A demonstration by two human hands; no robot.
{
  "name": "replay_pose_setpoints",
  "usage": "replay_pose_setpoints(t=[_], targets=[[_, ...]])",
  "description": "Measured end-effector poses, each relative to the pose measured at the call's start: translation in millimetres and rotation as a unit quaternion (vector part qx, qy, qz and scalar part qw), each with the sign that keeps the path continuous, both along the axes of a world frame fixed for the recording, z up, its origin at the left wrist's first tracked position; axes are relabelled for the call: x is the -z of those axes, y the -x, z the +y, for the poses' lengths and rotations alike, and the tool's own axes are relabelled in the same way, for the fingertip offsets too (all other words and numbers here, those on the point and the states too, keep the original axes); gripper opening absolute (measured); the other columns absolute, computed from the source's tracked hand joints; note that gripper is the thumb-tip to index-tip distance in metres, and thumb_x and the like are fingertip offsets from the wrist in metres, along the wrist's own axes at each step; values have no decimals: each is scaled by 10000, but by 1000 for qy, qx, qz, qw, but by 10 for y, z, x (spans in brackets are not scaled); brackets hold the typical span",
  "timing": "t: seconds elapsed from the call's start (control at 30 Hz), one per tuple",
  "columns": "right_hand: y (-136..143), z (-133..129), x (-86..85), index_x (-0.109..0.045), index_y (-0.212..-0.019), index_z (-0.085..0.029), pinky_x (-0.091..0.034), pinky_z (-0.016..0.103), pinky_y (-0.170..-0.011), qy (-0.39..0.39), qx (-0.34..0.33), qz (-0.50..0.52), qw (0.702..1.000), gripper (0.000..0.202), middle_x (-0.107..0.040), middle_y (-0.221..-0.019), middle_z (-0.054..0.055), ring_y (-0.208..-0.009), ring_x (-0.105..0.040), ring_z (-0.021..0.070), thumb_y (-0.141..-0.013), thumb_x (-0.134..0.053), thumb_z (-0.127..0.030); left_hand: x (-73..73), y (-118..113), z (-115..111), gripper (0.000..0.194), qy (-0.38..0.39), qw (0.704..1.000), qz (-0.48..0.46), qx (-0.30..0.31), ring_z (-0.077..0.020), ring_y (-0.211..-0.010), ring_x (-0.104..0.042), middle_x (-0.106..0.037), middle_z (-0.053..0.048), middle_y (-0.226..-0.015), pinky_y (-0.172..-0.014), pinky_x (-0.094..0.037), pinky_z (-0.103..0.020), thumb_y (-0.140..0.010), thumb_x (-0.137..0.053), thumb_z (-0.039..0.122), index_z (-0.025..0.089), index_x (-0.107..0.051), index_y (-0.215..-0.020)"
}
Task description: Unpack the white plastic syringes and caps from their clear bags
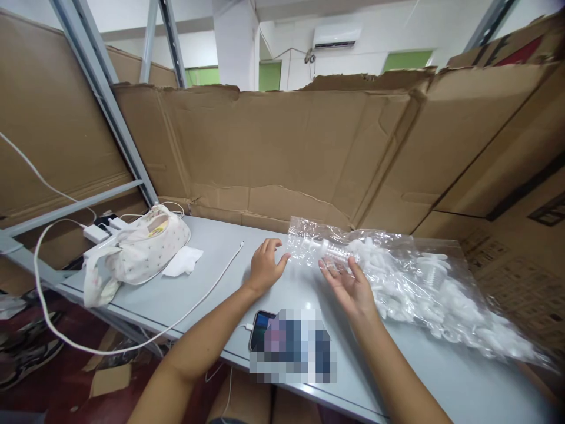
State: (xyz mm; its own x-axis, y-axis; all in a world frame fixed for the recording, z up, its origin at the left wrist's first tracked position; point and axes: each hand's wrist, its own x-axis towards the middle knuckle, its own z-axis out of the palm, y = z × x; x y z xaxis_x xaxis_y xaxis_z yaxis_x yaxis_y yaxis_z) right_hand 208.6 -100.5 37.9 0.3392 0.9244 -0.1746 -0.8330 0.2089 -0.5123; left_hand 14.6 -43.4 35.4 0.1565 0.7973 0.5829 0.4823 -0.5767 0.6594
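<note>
My left hand (266, 266) is held just above the grey table with its fingers curved and the thumb apart, nothing in it. My right hand (352, 288) is turned palm up, fingers spread, at the near edge of a clear plastic bag (397, 288) full of white plastic parts. Right by its fingertips lies a clear, ribbed, spring-like piece (338, 252) with white ends. Whether the fingers touch this piece, and whether it sits inside the bag or on it, I cannot tell. Below and between my hands, a phone (261, 330) lies plugged in, partly behind a blurred patch.
The grey table (220, 235) is bordered by tall cardboard (282, 147) at the back and right. On the left are a white cloth bag (145, 247), a tissue (183, 261) and white adapters (96, 233). A white cable (194, 315) loops over the table's front edge.
</note>
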Motion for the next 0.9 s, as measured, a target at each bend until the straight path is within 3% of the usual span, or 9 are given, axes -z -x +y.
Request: replay_pose_setpoints(t=[0.07,0.17,0.43,0.53,0.63,0.7,0.8,0.9], targets=[[11,-2,4,-565,-756,-217,-584,480,-858,-4,-3,-7,1000,318,-690,-799,-2,-922,-688,256,-588,-835,-216,-40,25,-30,175,-52,994,95,-34,-215,-943,-568,-605,-58,-1013,-834,-404,-359,-834,-570,282,209,-517,-983],[25,-3,19,-579,-758,-215,-582,472,-873,-5,-18,-23,1000,292,-699,-799,-5,-893,-696,240,-605,-827,-227,-98,37,-74,173,-68,985,150,-55,-236,-959,-562,-612,-69,-1016,-826,-381,-365,-848,-529,272,206,-522,-1008],[142,-21,74,-612,-797,-219,-616,410,-799,-29,-19,-96,995,273,-710,-798,-11,-841,-711,219,-623,-817,-175,-147,66,-106,166,53,969,238,-48,-341,-927,-576,-631,-156,-920,-841,-331,-446,-800,-485,167,161,-581,-935],[171,-26,79,-612,-803,-217,-618,406,-781,-33,-14,-106,994,274,-713,-792,-10,-837,-712,219,-626,-812,-154,-125,89,-66,124,100,964,240,-48,-331,-867,-598,-647,-151,-851,-825,-348,-436,-786,-493,158,162,-595,-856],[128,-12,73,-618,-782,-205,-617,395,-786,-26,-18,-99,995,241,-715,-782,-7,-823,-712,212,-634,-806,-181,-131,137,25,92,146,974,171,-40,-251,-775,-600,-654,-81,-790,-753,-385,-358,-787,-502,191,196,-594,-793],[75,1,63,-617,-771,-211,-623,355,-763,-9,-10,-79,997,231,-715,-773,-20,-787,-713,191,-634,-802,-198,-144,178,110,79,186,980,66,-11,-190,-717,-579,-639,-32,-749,-689,-395,-294,-784,-509,226,207,-584,-773],[11,5,38,-614,-785,-229,-625,285,-701,10,-1,-58,998,241,-709,-761,-32,-770,-714,175,-636,-803,-231,-136,221,238,87,265,957,-98,65,-133,-642,-547,-593,-6,-686,-614,-387,-239,-767,-522,259,184,-561,-748],[-6,-12,14,-610,-779,-235,-622,298,-741,-3,-5,-58,998,226,-708,-788,-23,-787,-708,173,-651,-797,-233,-83,232,316,126,308,936,-145,89,-114,-582,-522,-573,-10,-677,-572,-371,-232,-777,-501,279,164,-549,-760]])
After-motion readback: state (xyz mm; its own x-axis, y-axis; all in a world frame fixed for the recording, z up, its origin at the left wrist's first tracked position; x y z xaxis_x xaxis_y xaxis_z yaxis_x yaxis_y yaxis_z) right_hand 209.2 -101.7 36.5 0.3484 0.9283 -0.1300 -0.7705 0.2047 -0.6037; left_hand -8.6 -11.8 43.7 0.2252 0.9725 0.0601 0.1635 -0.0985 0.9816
